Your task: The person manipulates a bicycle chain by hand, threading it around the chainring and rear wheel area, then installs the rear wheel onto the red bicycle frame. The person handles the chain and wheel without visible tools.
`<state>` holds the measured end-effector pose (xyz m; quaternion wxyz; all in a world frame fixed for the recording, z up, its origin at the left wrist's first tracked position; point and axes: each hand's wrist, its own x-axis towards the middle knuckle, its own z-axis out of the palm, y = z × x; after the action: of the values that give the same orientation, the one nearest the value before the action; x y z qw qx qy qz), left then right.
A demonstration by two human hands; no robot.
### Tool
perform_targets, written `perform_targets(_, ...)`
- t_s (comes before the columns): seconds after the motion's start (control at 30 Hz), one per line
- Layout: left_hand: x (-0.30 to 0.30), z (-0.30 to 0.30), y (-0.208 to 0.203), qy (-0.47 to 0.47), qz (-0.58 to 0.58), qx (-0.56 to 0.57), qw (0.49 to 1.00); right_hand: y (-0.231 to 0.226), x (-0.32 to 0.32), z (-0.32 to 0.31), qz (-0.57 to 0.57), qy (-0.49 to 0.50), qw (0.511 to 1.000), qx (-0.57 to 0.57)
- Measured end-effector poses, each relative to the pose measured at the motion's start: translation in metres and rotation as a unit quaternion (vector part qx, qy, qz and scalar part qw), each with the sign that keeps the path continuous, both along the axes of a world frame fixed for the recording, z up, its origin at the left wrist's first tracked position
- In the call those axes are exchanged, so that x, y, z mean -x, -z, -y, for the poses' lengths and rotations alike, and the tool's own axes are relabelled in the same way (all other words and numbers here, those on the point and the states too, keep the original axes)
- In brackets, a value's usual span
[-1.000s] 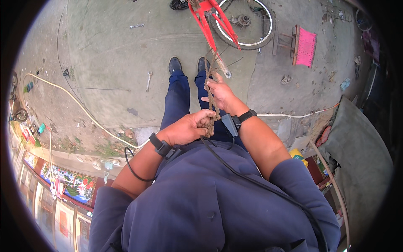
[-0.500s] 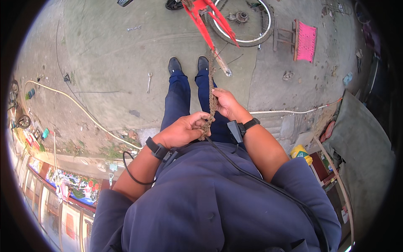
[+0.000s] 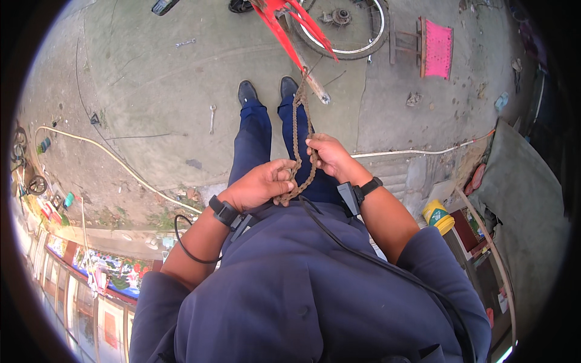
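Observation:
A rusty brown bicycle chain [image 3: 295,130] hangs as a long loop in front of my legs. Its far end meets the lower tip of a red bicycle frame [image 3: 280,37], beside a worn, pale tube [image 3: 319,90]. My left hand [image 3: 261,184] is closed around the chain's near left part, where some links bunch under the fingers. With thumb and fingertips, my right hand [image 3: 327,154] pinches the right strand. Between the hands the two strands stand apart, and the chain curves round near my waist.
A bicycle wheel [image 3: 383,30] lies beyond the frame, near a stool with a pink woven seat [image 3: 438,49]. Wrenches, one a silver wrench [image 3: 212,119], lie on the concrete. A pale hose [image 3: 115,158] crosses the ground at left. A yellow bucket [image 3: 437,216] stands at right.
The chain's strands, close together before, have spread into an open loop. My right hand has shifted slightly right and down, while my left hand has moved a little left.

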<state>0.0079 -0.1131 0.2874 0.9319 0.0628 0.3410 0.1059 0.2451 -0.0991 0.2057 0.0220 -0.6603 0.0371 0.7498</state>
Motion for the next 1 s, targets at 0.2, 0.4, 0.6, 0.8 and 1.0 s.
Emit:
perform_targets(0.2,0.002,-0.002,-0.012,-0.031,-0.063,-0.014,0.997,0.023,0.028,0.002,-0.035,-0.077,0.996,-0.013)
perform_targets(0.4,0.007,-0.015,-0.014,-0.161,-0.145,0.009,0.976,0.018,0.042,0.003,0.046,-0.127,0.990,-0.031)
perform_targets(0.6,0.012,-0.023,-0.007,-0.218,-0.153,0.022,0.964,0.000,0.025,-0.009,0.084,-0.198,0.970,-0.117)
perform_targets(0.8,0.020,-0.027,-0.005,-0.193,-0.051,0.030,0.979,0.005,0.018,-0.031,0.030,-0.181,0.971,-0.154)
perform_targets(1.0,0.026,-0.039,-0.019,-0.219,-0.041,0.039,0.974,-0.009,0.013,-0.066,-0.057,-0.197,0.957,-0.206)
